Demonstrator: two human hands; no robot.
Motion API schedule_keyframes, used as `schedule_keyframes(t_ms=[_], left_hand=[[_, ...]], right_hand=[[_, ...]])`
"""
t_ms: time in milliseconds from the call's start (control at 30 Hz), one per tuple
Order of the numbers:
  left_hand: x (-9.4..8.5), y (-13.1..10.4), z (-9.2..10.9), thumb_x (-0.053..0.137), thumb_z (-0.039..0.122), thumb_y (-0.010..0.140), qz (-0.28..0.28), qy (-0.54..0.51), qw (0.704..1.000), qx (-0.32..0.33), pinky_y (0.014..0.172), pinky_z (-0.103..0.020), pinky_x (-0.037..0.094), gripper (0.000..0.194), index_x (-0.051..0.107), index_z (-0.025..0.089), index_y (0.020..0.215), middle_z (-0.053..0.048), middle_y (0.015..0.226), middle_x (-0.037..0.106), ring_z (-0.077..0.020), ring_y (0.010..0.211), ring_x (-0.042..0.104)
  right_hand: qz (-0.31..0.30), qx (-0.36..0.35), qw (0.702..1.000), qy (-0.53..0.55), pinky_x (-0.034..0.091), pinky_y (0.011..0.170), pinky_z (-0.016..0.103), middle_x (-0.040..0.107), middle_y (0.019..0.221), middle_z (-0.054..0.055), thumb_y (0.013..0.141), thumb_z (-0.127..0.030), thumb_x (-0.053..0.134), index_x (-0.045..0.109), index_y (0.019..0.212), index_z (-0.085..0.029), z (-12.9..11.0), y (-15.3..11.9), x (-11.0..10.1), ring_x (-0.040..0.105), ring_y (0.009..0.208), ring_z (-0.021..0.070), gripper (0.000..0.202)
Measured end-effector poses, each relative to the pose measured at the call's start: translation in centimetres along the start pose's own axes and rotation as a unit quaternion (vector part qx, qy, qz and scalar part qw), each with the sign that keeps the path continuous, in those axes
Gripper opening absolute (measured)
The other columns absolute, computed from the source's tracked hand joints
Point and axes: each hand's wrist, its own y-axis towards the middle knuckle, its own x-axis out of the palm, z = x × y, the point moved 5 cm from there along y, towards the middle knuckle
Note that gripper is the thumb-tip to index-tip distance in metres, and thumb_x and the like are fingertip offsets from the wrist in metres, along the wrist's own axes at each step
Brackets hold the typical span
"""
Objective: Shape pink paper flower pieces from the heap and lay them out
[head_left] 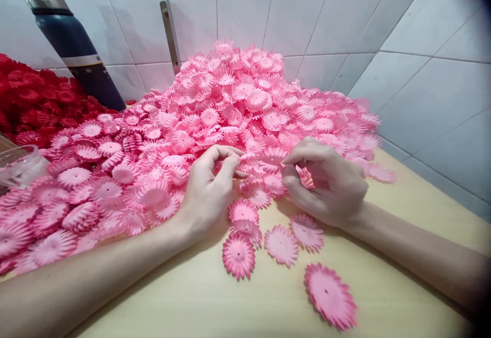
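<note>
My left hand is closed in a pinch at the front of a big heap of pink artificial flower petal discs. Whatever sits between its thumb and forefinger is too small to name. Facing it, my right hand is also pinched, slightly blurred, its fingertips close to a pink petal disc; I cannot tell whether they grip it. Below the hands several loose discs lie on the table, among them a darker-edged disc, a pale disc and a larger disc nearest me.
A dark blue bottle stands at the back left, beside a pile of red petal discs. At the left edge is a clear plastic container. White tiled walls border the pale wooden table behind and at right.
</note>
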Motion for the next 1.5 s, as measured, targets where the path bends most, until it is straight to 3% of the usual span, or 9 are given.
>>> schedule_keyframes(t_ms=[233,300,433,733,933,1000,1133,1333,1500], left_hand=[[-1.8,1.2,-1.3,0.051,0.012,0.082,0.133,-0.118,0.984,-0.011,0.061,-0.022,0.053,0.024,0.044,0.016,0.059,0.004,0.059,0.047,-0.0081,0.058,0.053],[-1.5,1.4,-1.3,0.056,0.013,0.081,0.092,-0.123,0.988,-0.011,0.064,-0.024,0.055,0.020,0.048,0.015,0.062,0.004,0.062,0.051,-0.0075,0.058,0.055],[-0.6,0.8,-0.8,0.063,0.014,0.078,0.024,-0.112,0.993,-0.025,0.068,-0.026,0.056,0.013,0.051,0.014,0.071,0.001,0.066,0.062,-0.0115,0.065,0.066],[-0.5,0.9,-1.4,0.065,0.006,0.073,0.003,-0.081,0.995,-0.056,0.071,-0.024,0.055,0.023,0.050,0.016,0.087,0.002,0.083,0.062,-0.0109,0.070,0.069],[-0.6,0.9,-0.8,0.076,0.023,0.073,-0.017,0.011,1.000,-0.009,0.069,-0.023,0.054,0.028,0.059,0.018,0.094,-0.001,0.092,0.064,-0.0121,0.080,0.066],[-0.6,0.9,-0.5,0.076,0.027,0.073,-0.029,0.029,0.999,0.011,0.073,-0.022,0.052,0.022,0.064,0.016,0.089,-0.001,0.090,0.066,-0.0120,0.084,0.064],[-0.5,0.9,-0.9,0.074,0.034,0.075,-0.050,0.048,0.998,-0.010,0.063,-0.021,0.047,0.022,0.065,0.013,0.071,-0.001,0.072,0.064,-0.0095,0.068,0.058],[-0.7,0.9,-0.8,0.076,0.012,0.069,-0.015,0.004,1.000,0.006,0.067,-0.019,0.046,0.026,0.051,0.017,0.074,0.004,0.075,0.056,-0.0079,0.072,0.055],[-0.3,0.8,-0.4,0.063,0.003,0.074,-0.043,0.033,0.999,0.009,0.066,-0.018,0.046,0.019,0.062,0.018,0.086,0.003,0.081,0.061,-0.0085,0.076,0.057]], right_hand=[[0.118,0.080,0.989,-0.047,0.041,0.048,0.031,0.055,0.071,0.000,0.074,0.001,0.057,0.059,0.091,-0.024,1.5,-0.4,-1.3,0.052,0.058,0.0150,0.031],[0.101,0.082,0.991,-0.037,0.046,0.052,0.030,0.057,0.074,0.000,0.075,0.001,0.057,0.059,0.095,-0.023,1.7,-0.4,-1.1,0.055,0.062,0.0148,0.032],[-0.006,0.021,0.999,-0.028,0.053,0.062,0.030,0.062,0.084,0.002,0.075,0.001,0.061,0.058,0.105,-0.021,0.8,-0.3,0.0,0.062,0.073,0.0155,0.037],[-0.094,-0.031,0.994,-0.039,0.055,0.068,0.031,0.068,0.085,0.011,0.081,0.001,0.060,0.060,0.106,-0.012,-0.4,0.3,0.8,0.065,0.077,0.0183,0.028],[-0.109,-0.044,0.993,-0.032,0.055,0.068,0.031,0.068,0.087,0.012,0.081,0.002,0.060,0.062,0.107,-0.011,-0.5,0.4,1.0,0.063,0.079,0.0178,0.029],[-0.113,-0.049,0.992,-0.033,0.054,0.068,0.030,0.068,0.086,0.011,0.081,0.002,0.060,0.062,0.106,-0.011,-0.6,0.4,1.2,0.062,0.078,0.0171,0.028],[-0.114,-0.047,0.992,-0.032,0.054,0.066,0.030,0.067,0.084,0.011,0.081,0.002,0.060,0.063,0.104,-0.010,-0.6,0.4,1.2,0.062,0.076,0.0172,0.027],[-0.108,-0.034,0.993,-0.033,0.053,0.064,0.031,0.065,0.081,0.009,0.080,0.001,0.058,0.062,0.106,-0.012,-0.5,0.3,0.8,0.062,0.074,0.0185,0.030],[-0.138,-0.030,0.988,-0.065,0.051,0.060,0.030,0.060,0.082,0.008,0.084,0.000,0.050,0.066,0.104,-0.016,-0.3,0.4,0.8,0.059,0.073,0.0172,0.030]])
